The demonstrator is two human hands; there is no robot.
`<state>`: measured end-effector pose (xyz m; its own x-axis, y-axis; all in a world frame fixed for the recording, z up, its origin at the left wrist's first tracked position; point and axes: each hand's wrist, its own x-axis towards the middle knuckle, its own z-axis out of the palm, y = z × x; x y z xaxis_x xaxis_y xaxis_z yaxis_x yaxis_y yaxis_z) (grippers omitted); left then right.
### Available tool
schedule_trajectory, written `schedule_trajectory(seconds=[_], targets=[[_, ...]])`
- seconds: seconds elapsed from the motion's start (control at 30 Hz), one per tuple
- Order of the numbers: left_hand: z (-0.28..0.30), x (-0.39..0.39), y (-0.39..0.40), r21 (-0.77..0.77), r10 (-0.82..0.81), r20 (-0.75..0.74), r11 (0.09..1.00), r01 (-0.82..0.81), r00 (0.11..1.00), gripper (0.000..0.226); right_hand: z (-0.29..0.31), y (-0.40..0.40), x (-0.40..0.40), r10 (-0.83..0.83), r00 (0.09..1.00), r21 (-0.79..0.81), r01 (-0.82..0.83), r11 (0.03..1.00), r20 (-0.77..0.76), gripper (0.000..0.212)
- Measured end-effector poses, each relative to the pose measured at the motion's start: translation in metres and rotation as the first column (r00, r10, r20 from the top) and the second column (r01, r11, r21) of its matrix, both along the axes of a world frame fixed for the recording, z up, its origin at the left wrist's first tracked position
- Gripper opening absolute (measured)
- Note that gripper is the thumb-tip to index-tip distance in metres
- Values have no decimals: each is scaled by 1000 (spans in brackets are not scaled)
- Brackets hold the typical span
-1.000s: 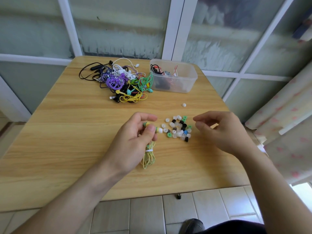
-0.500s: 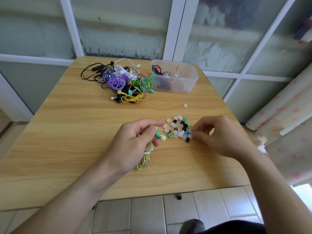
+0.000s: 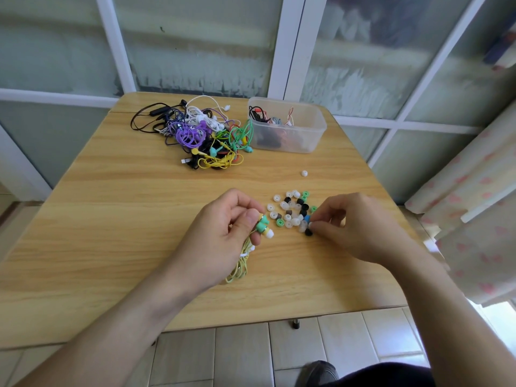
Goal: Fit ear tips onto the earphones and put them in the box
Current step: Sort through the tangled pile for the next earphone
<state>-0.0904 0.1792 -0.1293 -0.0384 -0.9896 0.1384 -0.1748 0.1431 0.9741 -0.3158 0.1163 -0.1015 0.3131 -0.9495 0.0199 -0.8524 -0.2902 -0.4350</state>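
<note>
A pale wooden table (image 3: 111, 219) stands against frosted glass panes with white frames, tiled floor showing below its near edge and a flowered curtain (image 3: 474, 205) hanging at the right. The left hand (image 3: 215, 241) grips a pair of green-bodied earphones (image 3: 264, 226) with fingers and thumb curled round them, their bundled yellow-green cable (image 3: 240, 268) dangling from under the palm onto the wood; one bud already seems to wear a white tip and points right, toward the loose ear tips (image 3: 293, 212) scattered just beside it. The right hand (image 3: 360, 227) lies on the far side of that scatter, its fingertips pinching at a small pale tip at the near right edge of the pile, though the exact grip is too small to tell for sure. So the tip to be fitted sits between the two hands, nearer the right, and I judge it must travel a short way left to meet the bare bud. Well beyond, a tangle of spare earphones (image 3: 201, 138) lies touching the clear plastic box (image 3: 315, 129), and one stray white tip (image 3: 304, 173) rests alone; nothing stands between hands and box.
</note>
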Motion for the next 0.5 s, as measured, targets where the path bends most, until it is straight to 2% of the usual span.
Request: schedule_trajectory(seconds=[0.07,0.13,0.2,0.27,0.33,0.4,0.5], targets=[[0,-1,0,-4,10,-13,1000,-10,1000,13,2,2,1,-42,996,-60,47,997,82,8],[1,-1,1,3,30,-51,1000,-29,998,13,6,6,6,-87,958,-128,126,984,274,9],[2,-2,1,4,42,-76,999,-42,996,12,10,13,16,-91,838,-84,161,983,537,6],[3,-4,1,-6,33,-95,999,-34,995,12,9,21,31,-82,695,32,85,996,715,5],[4,-5,2,-19,16,-118,1000,-19,993,12,5,27,43,-61,626,100,-28,995,777,8],[6,-6,3,-31,7,-143,999,-12,990,12,-2,30,50,-24,613,124,-122,985,790,14],[7,-5,3,-65,17,-144,997,-27,989,11,-7,31,55,-31,567,155,-172,973,823,21]])
